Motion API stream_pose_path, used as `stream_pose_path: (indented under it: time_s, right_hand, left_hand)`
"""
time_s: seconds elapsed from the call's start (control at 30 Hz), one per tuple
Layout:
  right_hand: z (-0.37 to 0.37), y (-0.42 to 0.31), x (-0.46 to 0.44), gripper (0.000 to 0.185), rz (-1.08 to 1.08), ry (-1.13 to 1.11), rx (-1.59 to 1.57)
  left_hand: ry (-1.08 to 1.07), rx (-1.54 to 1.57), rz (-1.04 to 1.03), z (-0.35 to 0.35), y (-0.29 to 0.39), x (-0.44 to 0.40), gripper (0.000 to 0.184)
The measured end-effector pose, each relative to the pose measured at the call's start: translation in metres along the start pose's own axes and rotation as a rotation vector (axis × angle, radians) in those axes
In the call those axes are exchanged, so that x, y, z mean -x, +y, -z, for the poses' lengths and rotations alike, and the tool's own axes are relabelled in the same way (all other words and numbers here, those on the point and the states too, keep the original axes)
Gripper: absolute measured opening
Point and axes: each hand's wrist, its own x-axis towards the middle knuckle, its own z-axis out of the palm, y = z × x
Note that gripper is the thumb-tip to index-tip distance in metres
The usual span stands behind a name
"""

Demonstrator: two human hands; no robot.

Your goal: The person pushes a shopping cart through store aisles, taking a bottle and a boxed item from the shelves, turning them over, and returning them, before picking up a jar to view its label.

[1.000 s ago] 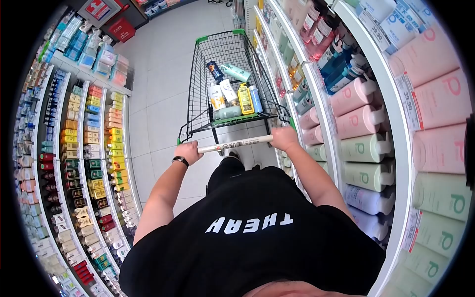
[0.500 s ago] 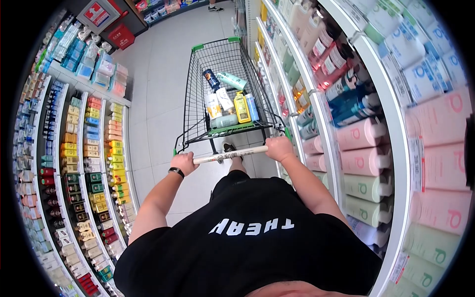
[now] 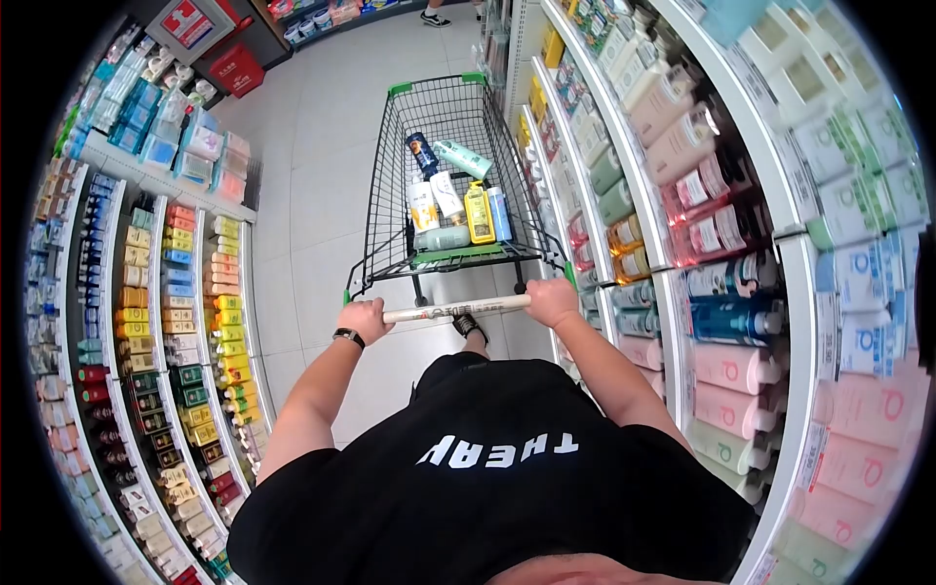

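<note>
My left hand (image 3: 367,321) is wrapped round the left end of the pale cart handle (image 3: 453,310), a dark band on its wrist. At the handle's right end my right hand (image 3: 553,300) is closed in the same way. Beyond the handle stands the black wire shopping cart (image 3: 385,175) with green corners. Inside lie a yellow bottle (image 3: 479,214), a blue bottle (image 3: 499,215), a white and orange bottle (image 3: 423,207), a white tube (image 3: 447,195), a dark blue bottle (image 3: 421,154), a light green bottle (image 3: 463,159) and a grey-green bottle (image 3: 442,239).
Shelves of small boxes and bottles (image 3: 228,331) line the left side. Close on the right are shelves with pump bottles (image 3: 729,367) and pink packs (image 3: 858,468). A red box (image 3: 236,71) stands at the upper left. Another person's shoe (image 3: 435,19) shows far ahead.
The right shelves and their bottles have shifted down and back past me. The cart sits slightly lower in view than at first. Both hands have stayed on the handle, and my feet have changed position.
</note>
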Motion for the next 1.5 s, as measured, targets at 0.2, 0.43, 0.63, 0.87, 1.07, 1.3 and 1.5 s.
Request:
stream_pose_path:
  time_s: [0.2, 0.43, 0.63, 0.87, 1.07, 1.3, 1.5]
  right_hand:
    - [-0.005, -0.02, -0.065, 0.016, -0.034, -0.021, 0.006]
    - [0.004, -0.044, -0.131, 0.019, -0.082, -0.121, 0.001]
    - [0.01, -0.068, -0.169, 0.023, -0.107, -0.231, -0.074]
    - [0.022, -0.081, -0.182, 0.027, -0.089, -0.383, -0.128]
    - [0.036, -0.089, -0.198, 0.033, -0.055, -0.676, -0.059]
    - [0.027, -0.086, -0.208, 0.034, 0.057, -0.78, -0.017]
    - [0.032, -0.085, -0.214, 0.034, 0.15, -0.685, 0.048]
  left_hand:
    - [0.015, 0.003, -0.022, 0.009, -0.062, -0.045, 0.038]
    - [0.06, 0.005, -0.05, 0.014, -0.125, -0.089, 0.039]
    - [0.041, -0.02, -0.038, 0.023, -0.17, -0.108, 0.039]
    - [0.087, -0.004, 0.03, 0.023, -0.178, -0.095, 0.038]
    - [0.139, 0.018, 0.075, 0.01, -0.171, -0.069, 0.037]
    - [0.167, 0.047, 0.099, 0.002, -0.159, -0.037, 0.037]
    - [0.09, 0.104, 0.21, 0.008, -0.145, -0.018, 0.039]
